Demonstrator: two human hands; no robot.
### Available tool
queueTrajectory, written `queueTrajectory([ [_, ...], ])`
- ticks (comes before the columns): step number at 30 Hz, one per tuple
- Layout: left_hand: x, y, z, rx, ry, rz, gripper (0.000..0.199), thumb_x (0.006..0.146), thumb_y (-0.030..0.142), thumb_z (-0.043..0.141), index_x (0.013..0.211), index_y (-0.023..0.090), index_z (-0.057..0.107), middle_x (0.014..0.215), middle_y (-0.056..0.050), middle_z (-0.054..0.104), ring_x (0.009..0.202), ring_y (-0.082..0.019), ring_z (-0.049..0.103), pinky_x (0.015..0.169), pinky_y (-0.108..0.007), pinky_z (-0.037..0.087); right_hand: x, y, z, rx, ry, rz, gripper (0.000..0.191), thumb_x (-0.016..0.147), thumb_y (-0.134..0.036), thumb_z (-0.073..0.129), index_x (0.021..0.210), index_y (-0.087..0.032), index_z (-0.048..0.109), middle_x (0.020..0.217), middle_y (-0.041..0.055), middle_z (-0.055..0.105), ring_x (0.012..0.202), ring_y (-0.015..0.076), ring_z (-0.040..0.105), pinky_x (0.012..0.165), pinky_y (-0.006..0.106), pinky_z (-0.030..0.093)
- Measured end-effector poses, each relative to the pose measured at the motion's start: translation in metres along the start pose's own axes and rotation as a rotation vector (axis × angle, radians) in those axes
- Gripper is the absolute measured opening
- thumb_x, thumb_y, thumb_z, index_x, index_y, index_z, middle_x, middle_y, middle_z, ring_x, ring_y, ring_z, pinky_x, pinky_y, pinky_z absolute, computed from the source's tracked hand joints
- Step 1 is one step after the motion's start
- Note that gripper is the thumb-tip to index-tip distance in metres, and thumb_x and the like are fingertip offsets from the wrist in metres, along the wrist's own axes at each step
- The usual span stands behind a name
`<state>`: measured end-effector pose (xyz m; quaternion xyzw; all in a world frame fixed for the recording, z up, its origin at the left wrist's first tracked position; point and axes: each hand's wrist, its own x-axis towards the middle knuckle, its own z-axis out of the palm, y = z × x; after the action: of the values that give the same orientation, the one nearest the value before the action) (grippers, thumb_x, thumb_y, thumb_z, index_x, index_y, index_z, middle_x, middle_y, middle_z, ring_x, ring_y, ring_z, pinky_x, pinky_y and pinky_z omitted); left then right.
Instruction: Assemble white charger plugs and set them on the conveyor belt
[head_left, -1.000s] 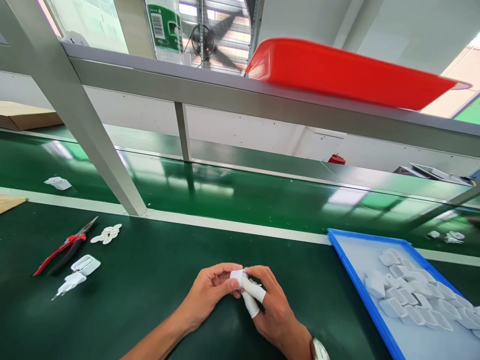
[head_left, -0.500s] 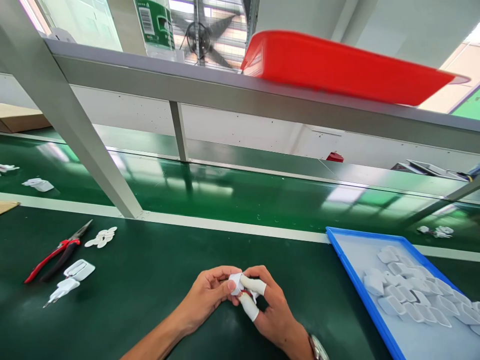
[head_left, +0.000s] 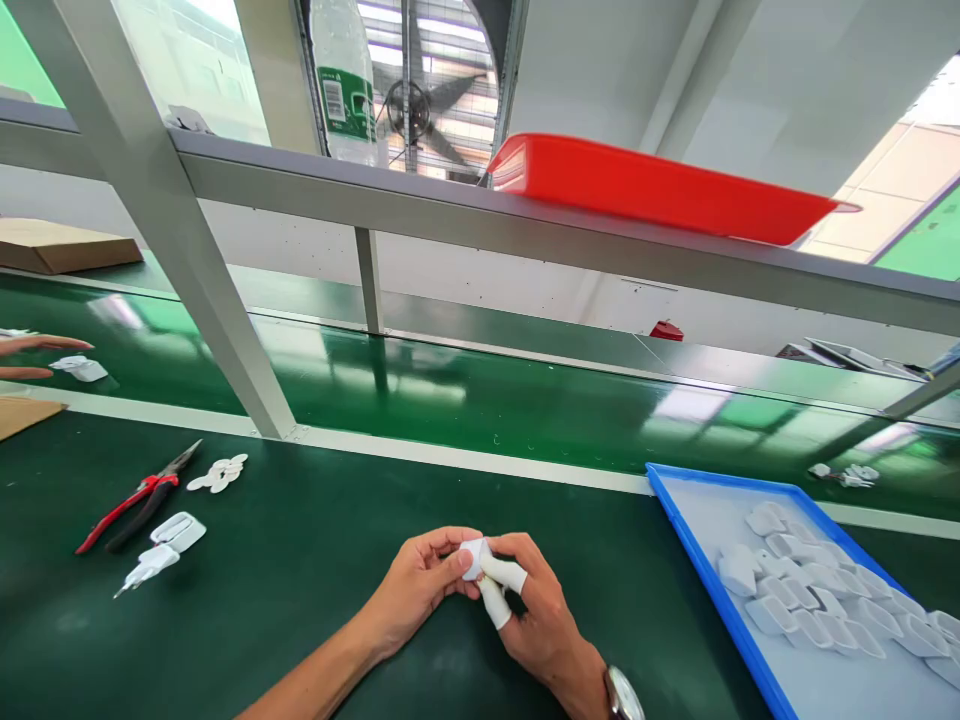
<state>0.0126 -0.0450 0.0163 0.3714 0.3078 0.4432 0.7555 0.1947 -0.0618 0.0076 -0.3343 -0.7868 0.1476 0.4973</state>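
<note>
Just above the dark green table, a small white plastic piece (head_left: 473,558) is held between both hands. My left hand (head_left: 426,583) pinches it from the left with thumb and fingers. From the right, my right hand (head_left: 534,607), with white covers on its thumb and index finger, closes on the same piece. The fingers hide part of it. Left of the hands lie pliers (head_left: 150,492) with red and black handles, a cluster of small white discs (head_left: 218,473) and white plastic parts (head_left: 169,541). A blue-edged tray (head_left: 718,592) at the right holds several white shells (head_left: 802,580).
A metal shelf frame (head_left: 450,216) crosses above, with a slanted post (head_left: 217,290) on the left. On it stand a red tray (head_left: 660,190) and a bottle (head_left: 345,100). Another person's hand (head_left: 37,357) reaches over the green belt (head_left: 525,400) at far left, near a white part.
The view has tilted up and shifted slightly left. Another person's hand has come in at the far left. The fingers of my right hand have shifted slightly around the white piece.
</note>
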Motion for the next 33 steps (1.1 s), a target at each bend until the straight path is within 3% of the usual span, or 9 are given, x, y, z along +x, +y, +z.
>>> queueTrajectory([
  [5, -0.002, -0.009, -0.001, 0.253, 0.004, 0.191, 0.070, 0.075, 0.038, 0.088, 0.136, 0.021, 0.059, 0.097, -0.008, 0.071, 0.083, -0.021, 0.068, 0.080, -0.036, 0.058, -0.006, 0.020, 0.006, 0.225, 0.140, 0.397, 0.021, 0.095, -0.026, 0.063, 0.115, -0.020, 0.068, 0.101, 0.0086, 0.077, 0.087, 0.0211, 0.075, 0.076, 0.031, 0.064],
  [7, -0.002, -0.012, -0.005, 0.475, 0.048, 0.327, 0.063, 0.082, 0.032, 0.082, 0.139, 0.026, 0.057, 0.110, -0.009, 0.068, 0.087, -0.021, 0.067, 0.078, -0.035, 0.058, -0.007, 0.027, 0.007, 0.300, 0.121, 0.467, 0.022, 0.096, -0.030, 0.063, 0.113, -0.018, 0.069, 0.099, 0.0100, 0.078, 0.088, 0.0233, 0.076, 0.078, 0.034, 0.065],
  [10, -0.001, -0.015, -0.014, 0.827, 0.089, 0.505, 0.051, 0.089, 0.026, 0.072, 0.139, 0.030, 0.059, 0.130, -0.011, 0.060, 0.095, -0.023, 0.065, 0.083, -0.037, 0.058, -0.007, 0.027, 0.009, 0.253, 0.088, 0.399, 0.019, 0.095, -0.028, 0.062, 0.110, -0.019, 0.071, 0.100, 0.0089, 0.076, 0.084, 0.0206, 0.074, 0.075, 0.031, 0.064],
  [14, -0.003, -0.019, -0.023, 1.143, 0.039, 0.659, 0.047, 0.096, 0.018, 0.057, 0.142, 0.029, 0.058, 0.123, -0.012, 0.065, 0.110, -0.029, 0.061, 0.100, -0.046, 0.051, -0.007, 0.018, 0.015, 0.069, 0.027, 0.197, 0.024, 0.094, -0.020, 0.058, 0.116, -0.023, 0.069, 0.107, 0.0077, 0.072, 0.089, 0.0179, 0.071, 0.079, 0.028, 0.062],
  [18, 0.006, -0.015, -0.031, 1.229, -0.003, 0.625, 0.045, 0.095, 0.016, 0.055, 0.138, 0.027, 0.060, 0.123, -0.013, 0.066, 0.112, -0.030, 0.060, 0.101, -0.047, 0.051, -0.008, 0.020, 0.016, -0.058, 0.040, 0.070, 0.030, 0.097, -0.021, 0.058, 0.127, -0.023, 0.062, 0.114, 0.0099, 0.069, 0.101, 0.0215, 0.069, 0.088, 0.034, 0.062],
  [23, 0.073, 0.034, -0.056, 1.197, 0.304, 0.537, 0.035, 0.077, 0.013, 0.070, 0.112, 0.020, 0.073, 0.109, -0.008, 0.065, 0.099, -0.028, 0.064, 0.098, -0.044, 0.050, -0.008, 0.039, 0.008, -0.283, 0.108, -0.002, 0.045, 0.099, -0.019, 0.056, 0.143, -0.020, 0.049, 0.128, 0.0160, 0.063, 0.118, 0.0278, 0.064, 0.097, 0.046, 0.060],
  [28, 0.137, 0.087, -0.084, 1.222, 0.464, 0.548, 0.021, 0.087, 0.027, 0.072, 0.104, 0.015, 0.069, 0.102, -0.005, 0.065, 0.103, -0.028, 0.063, 0.097, -0.045, 0.049, -0.013, 0.052, 0.010, -0.397, -0.045, -0.010, 0.042, 0.089, -0.008, 0.054, 0.130, -0.017, 0.058, 0.120, 0.0152, 0.067, 0.108, 0.0302, 0.067, 0.090, 0.048, 0.063],
  [31, 0.153, 0.095, -0.097, 1.232, 0.546, 0.489, 0.021, 0.091, 0.032, 0.072, 0.102, 0.014, 0.066, 0.100, -0.004, 0.066, 0.096, -0.025, 0.065, 0.092, -0.045, 0.052, -0.017, 0.058, 0.015, -0.423, -0.137, 0.002, 0.042, 0.081, -0.005, 0.058, 0.121, -0.017, 0.064, 0.118, 0.0150, 0.068, 0.104, 0.0311, 0.067, 0.088, 0.048, 0.063],
  [33, 0.154, 0.096, -0.103, 1.239, 0.616, 0.441, 0.027, 0.085, 0.029, 0.074, 0.106, 0.013, 0.065, 0.099, -0.008, 0.067, 0.094, -0.027, 0.066, 0.091, -0.047, 0.052, -0.018, 0.062, 0.017, -0.422, -0.152, 0.007, 0.039, 0.079, -0.005, 0.060, 0.115, -0.018, 0.067, 0.117, 0.0143, 0.068, 0.103, 0.0310, 0.067, 0.088, 0.048, 0.062],
])
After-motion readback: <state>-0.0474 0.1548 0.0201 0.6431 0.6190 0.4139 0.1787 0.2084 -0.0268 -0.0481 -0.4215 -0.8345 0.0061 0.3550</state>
